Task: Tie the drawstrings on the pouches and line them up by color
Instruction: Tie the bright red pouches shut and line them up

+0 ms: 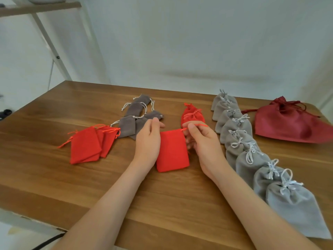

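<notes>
Step in hand: drawing shut the mouth of the red pouch [173,150], by my judgement, with the knot not yet made.
Pouch position: flat on the table [54,177] between the two wrists, mouth pointing away from the person.
Right hand [205,141]: thumb and forefinger pinch the red drawstring [201,125], which runs taut from the mouth's right corner.
Left hand [148,141]: fingers [155,121] are bunched at the mouth's left corner (the cord there is hidden, so I cannot tell what they hold).
Doing it well: pull both sides evenly outward so the fabric gathers at the centre, and keep the tension while crossing the cords.
Destination: the tied red pouches [192,114] just beyond the right hand, left of the light grey row [239,141].
</notes>
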The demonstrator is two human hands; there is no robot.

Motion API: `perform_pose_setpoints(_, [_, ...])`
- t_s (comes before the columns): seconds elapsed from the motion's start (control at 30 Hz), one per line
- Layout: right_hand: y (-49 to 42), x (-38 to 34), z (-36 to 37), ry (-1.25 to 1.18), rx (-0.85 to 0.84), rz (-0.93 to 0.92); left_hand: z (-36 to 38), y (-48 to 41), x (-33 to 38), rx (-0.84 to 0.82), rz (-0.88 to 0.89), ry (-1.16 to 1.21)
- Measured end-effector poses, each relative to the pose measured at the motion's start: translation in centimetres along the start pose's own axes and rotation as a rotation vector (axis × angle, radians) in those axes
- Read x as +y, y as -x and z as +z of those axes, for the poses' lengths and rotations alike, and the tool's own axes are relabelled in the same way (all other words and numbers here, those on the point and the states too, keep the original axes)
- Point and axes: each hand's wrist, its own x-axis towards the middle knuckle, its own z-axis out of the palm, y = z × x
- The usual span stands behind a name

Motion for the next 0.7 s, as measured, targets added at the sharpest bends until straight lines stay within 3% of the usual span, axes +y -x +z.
perform_pose_setpoints(0.27, [-0.10,-0.45,-0.31,-0.061,0.034,0.084,0.16,-0.78,-0.76,0.021,-0.012,0.075])
perform_pose_setpoints(0.5, [0.18,-0.62,-0.67,0.178,-0.002,0.041,-0.02,-0.76,-0.21,-0.052,-0.099,0.348])
perform_pose_setpoints(0.6, [0.30,-0.53,-0.63,0.239,-0.127,0.070,-0.14,-0.57,-0.14,-0.118,-0.062,0.358])
perform_pose_setpoints(0.7, [0.31,-0.50,-0.68,0.342,-0.119,0.037,-0.13,-0.49,-0.35,-0.126,-0.055,0.309])
